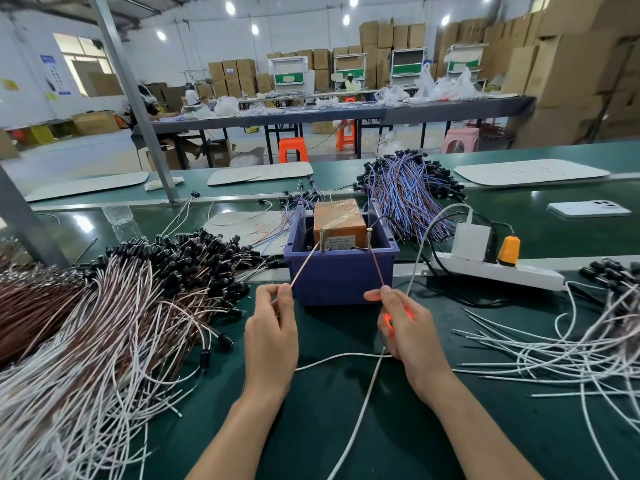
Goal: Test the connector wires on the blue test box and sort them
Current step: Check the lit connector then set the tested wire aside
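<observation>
Hands each pinch one lead: my left hand [272,336] the pale lead [304,266], right hand [403,327] the brown lead [376,268], tips at the screws [322,239] of the blue test box [341,271], just far of me. If a tip slips, I'd likely misread and missort.

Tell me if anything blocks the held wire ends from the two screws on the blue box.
Nothing visible does. The pale wire in the left hand reaches the left screw; the brown wire in the right hand reaches the right screw.

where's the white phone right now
Head view, far right: the white phone lies on the green belt, behind the power strip and right of the blue-wire bundle.
</observation>
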